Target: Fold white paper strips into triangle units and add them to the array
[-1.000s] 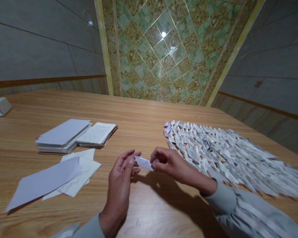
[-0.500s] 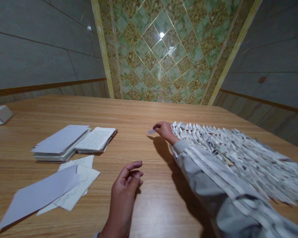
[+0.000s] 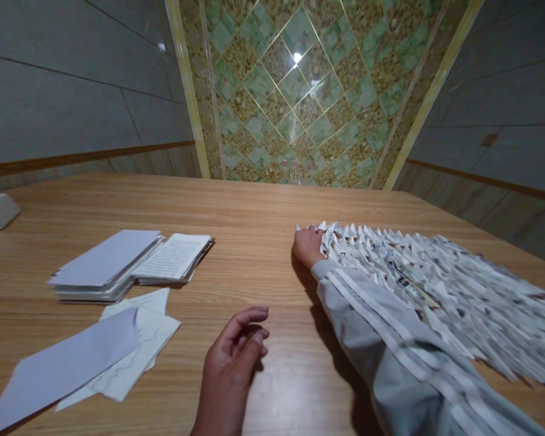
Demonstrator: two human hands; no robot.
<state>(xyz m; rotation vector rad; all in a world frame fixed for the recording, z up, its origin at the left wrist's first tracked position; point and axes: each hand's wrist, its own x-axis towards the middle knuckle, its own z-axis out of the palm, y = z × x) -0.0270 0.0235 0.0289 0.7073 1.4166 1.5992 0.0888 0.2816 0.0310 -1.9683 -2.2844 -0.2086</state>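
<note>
Plainly, a white box (image 3: 0, 212) sits at the table's (image 3: 254, 209) left edge, its contents hidden from view. A second ago both hands held a small folded paper (image 3: 298, 228) between them; half a second ago the right hand (image 3: 307, 247) carried it left of the rows of folded papers (image 3: 418, 272). Now that hand is at their far left corner, the paper's tip just showing beside it; whether its fingers are pinching the piece, I cannot tell. The left hand (image 3: 233, 360) stays over the near table, fingers loosely curled and apart. Loose sheets (image 3: 72, 363) lie leftward, near the paper stacks (image 3: 106, 260).
</note>
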